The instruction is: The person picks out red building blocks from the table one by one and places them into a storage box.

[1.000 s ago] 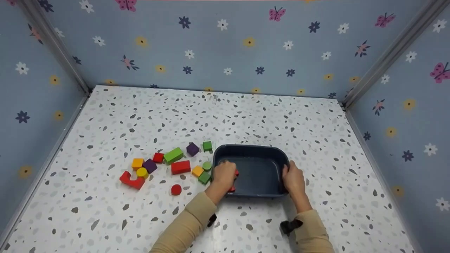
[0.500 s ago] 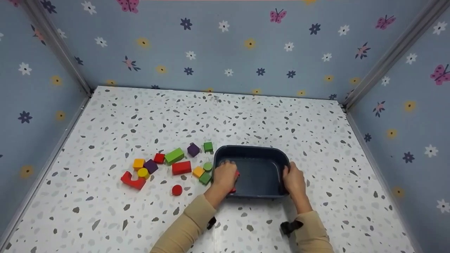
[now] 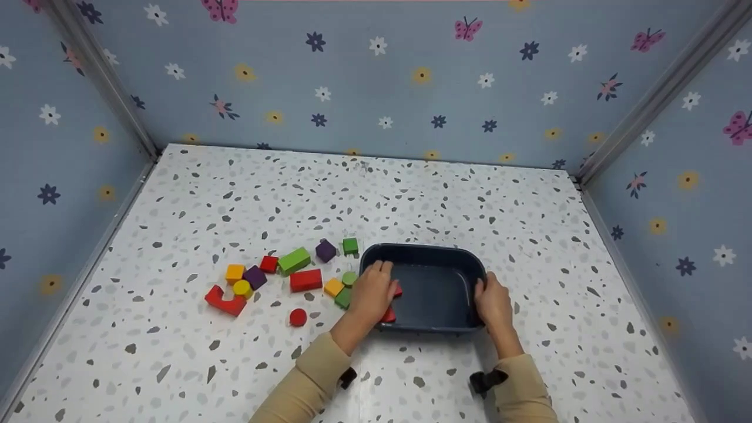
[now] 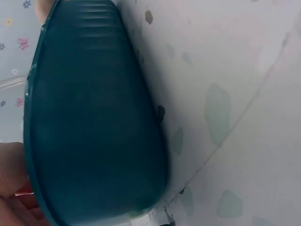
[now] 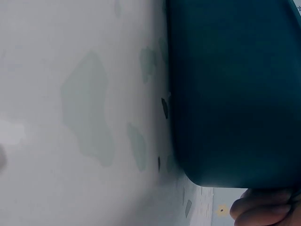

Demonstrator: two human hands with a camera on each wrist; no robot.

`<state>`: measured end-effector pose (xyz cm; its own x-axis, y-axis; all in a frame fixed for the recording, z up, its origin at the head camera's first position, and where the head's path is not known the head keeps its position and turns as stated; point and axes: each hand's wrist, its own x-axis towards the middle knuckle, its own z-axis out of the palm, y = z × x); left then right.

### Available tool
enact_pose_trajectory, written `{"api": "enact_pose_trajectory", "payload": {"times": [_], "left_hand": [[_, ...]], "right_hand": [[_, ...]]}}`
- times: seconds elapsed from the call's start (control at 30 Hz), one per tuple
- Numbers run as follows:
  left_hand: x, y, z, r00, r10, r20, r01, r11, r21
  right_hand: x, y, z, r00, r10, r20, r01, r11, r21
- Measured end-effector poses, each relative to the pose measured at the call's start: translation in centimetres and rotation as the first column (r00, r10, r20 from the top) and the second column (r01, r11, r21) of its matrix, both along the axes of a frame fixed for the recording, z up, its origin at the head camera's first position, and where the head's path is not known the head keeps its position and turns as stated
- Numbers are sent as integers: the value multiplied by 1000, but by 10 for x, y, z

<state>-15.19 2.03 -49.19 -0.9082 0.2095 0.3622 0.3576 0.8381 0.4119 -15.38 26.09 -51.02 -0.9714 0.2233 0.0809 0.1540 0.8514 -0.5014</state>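
Observation:
My left hand [image 3: 371, 292] is over the left end of a dark blue tub [image 3: 435, 326]. In the left wrist view, a sliver of a red block [image 4: 24, 190] shows between the thumb and fingers of this hand [image 4: 16, 200], above the tub's rim; the hand appears to pinch it. Red pieces [image 3: 388, 315] show inside the tub beside the hand, partly covered by it. My right hand [image 3: 494, 298] grips the tub's right rim; its curled fingers [image 5: 261, 210] appear at the bottom of the right wrist view. Most of the tub's floor shows bare.
Left of the tub lie loose wooden blocks: a red arch [image 3: 225, 302], a long green block [image 3: 294, 261], a red block [image 3: 306, 280], a red cylinder [image 3: 298, 317], purple cubes [image 3: 325, 251] and several others. Patterned walls enclose the speckled table [image 3: 446, 194].
My left hand has shifted slightly left and turned, with its fingers less bunched, so more of the red pieces shows. The right hand keeps its hold on the rim.

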Motion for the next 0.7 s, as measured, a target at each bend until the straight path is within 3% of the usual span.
{"api": "enact_pose_trajectory", "payload": {"times": [0.3,0.7], "left_hand": [[12,-21,5,994,50,-101,-38,992,116],[30,-56,4,994,109,-26,-103,979,174]], "right_hand": [[1,1,-1,1000,0,-12,0,1000,8],[1,1,-1,1000,-1,-8,1,1000,0]]}}
